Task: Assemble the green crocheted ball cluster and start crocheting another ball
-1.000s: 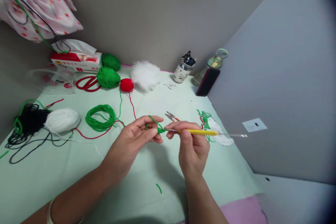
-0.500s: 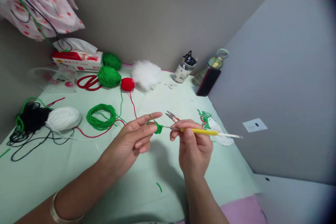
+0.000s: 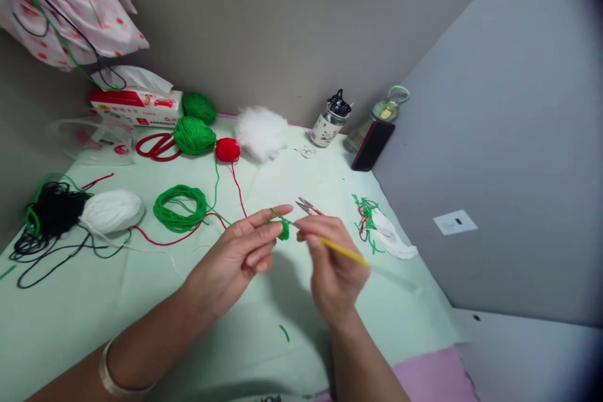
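Observation:
Between the thumb and fingers of my left hand [image 3: 240, 251] is a small piece of green crochet work [image 3: 283, 230], with green yarn running over the raised index finger. My right hand [image 3: 332, 264] grips a crochet hook [image 3: 346, 252] by its yellow handle. Its thin metal tip reaches to the green piece, and its far end is blurred by motion. Just behind my right fingertips lies a pair of small thread snips [image 3: 308, 206], partly hidden by the hand.
A green yarn coil [image 3: 181, 208], white yarn ball [image 3: 115, 210] and black yarn [image 3: 56, 213] lie left. Behind are green yarn [image 3: 194, 135], red yarn [image 3: 228, 149], red-handled scissors [image 3: 157, 147] and stuffing [image 3: 262, 132]. A pen jar [image 3: 325, 130], phone [image 3: 374, 146] and yarn scraps [image 3: 367, 213] are right.
My right hand has shifted left, nearer to my left hand, and the hook has tilted so its rear end points lower. My left hand stays nearly in place, still pinching the green piece.

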Demonstrator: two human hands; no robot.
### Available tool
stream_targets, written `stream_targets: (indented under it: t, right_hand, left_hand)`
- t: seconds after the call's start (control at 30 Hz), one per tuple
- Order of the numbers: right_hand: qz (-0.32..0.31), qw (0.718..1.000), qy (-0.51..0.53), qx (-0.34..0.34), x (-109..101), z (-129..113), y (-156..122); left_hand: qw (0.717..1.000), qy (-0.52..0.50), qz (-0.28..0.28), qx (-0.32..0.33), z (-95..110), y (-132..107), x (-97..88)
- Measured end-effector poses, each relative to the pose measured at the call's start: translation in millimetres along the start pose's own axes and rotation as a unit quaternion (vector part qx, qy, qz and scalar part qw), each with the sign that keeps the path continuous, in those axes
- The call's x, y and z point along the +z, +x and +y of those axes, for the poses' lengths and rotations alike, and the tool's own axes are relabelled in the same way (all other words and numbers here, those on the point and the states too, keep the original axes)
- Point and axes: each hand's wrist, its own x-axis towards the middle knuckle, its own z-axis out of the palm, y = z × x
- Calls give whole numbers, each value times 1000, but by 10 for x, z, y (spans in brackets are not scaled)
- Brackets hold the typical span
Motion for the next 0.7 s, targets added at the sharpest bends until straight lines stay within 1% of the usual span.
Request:
stream_targets:
  t: [0.07,0.1,0.13,0.2,0.3,0.43,0.5,0.57,0.63,0.7]
  right_hand:
    - [32,991,103,81,-5,5,52]
    - [31,983,143,112,1,4,71]
    - [19,977,166,129,9,3,83]
    - [-9,977,167,134,30,0,84]
    - [-7,977,163,138,42,9,62]
    - [2,948,247,201,25,31,71]
    - [4,942,268,202,19,26,90]
    - [1,946,265,185,14,6,101]
    - [-2,962,225,154,5,-23,95]
    - [-5,984,147,96,-8,-49,69]
  left_hand:
    - [1000,5,4,22,17,7,-17]
    - [999,21,5,37,15,9,-20]
    - [998,41,5,50,5,10,-20]
    - [995,75,1,65,-25,12,-14]
    - [994,84,-2,64,-59,15,-11]
    - [996,76,-8,47,-45,3,-21]
    - [996,75,-10,45,-28,-11,-23]
    - [996,80,-11,47,-17,-22,-23]
    - [994,95,-9,53,-15,-27,-24]
    - [991,119,-2,67,-25,-27,-28]
